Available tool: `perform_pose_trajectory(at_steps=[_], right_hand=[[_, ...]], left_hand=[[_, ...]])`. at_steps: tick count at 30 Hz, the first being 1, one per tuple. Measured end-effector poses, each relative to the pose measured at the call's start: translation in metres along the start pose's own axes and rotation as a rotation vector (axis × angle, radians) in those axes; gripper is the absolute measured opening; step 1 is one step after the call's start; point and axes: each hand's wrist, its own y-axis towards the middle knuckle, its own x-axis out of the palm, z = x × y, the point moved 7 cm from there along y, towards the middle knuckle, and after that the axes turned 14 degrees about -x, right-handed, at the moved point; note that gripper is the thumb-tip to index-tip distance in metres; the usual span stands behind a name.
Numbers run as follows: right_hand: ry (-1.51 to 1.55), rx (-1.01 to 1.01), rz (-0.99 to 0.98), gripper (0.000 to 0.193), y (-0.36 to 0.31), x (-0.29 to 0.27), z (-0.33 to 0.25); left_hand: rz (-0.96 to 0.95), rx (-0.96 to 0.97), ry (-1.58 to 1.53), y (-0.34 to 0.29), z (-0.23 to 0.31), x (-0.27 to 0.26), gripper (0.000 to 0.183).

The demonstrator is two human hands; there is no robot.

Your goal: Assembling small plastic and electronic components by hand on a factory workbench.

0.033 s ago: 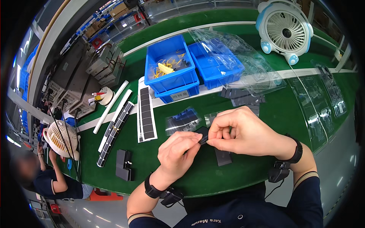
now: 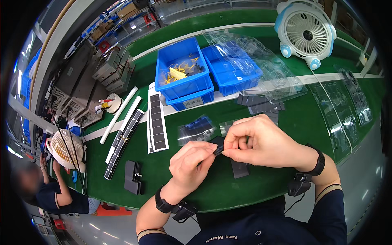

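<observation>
My left hand (image 2: 190, 163) and my right hand (image 2: 263, 141) meet above the green table. Between their fingertips they pinch a small black flat piece (image 2: 219, 143); fingers cover much of it, so its exact kind is unclear. Beneath my right hand lies a dark rectangular piece (image 2: 240, 169), partly covered. Just beyond my left hand rests a clear film with dark patches (image 2: 197, 130). Left of my left hand sits a small group of black rectangular pieces (image 2: 132, 178).
Two stacked blue bins (image 2: 183, 87) hold yellow and dark parts. Clear plastic trays (image 2: 265, 67) overlap another blue bin (image 2: 222, 77). Sheets of black labels (image 2: 157, 122) lie left of centre. Fans stand at the far right (image 2: 308, 34) and left (image 2: 67, 149), near another person (image 2: 61, 196).
</observation>
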Motion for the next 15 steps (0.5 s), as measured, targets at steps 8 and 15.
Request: perform_pose_trajectory(at_steps=[8,15], right_hand=[[0.017,0.01,0.01,0.009,0.0007,0.0005,0.0027],[0.018,-0.005,0.001,0.008,-0.0011,0.0012,0.0061]], left_hand=[[0.014,0.011,-0.009,0.0006,0.0015,0.0,0.04],[-0.001,0.052,0.04,0.0007,0.0052,0.0012,0.039]])
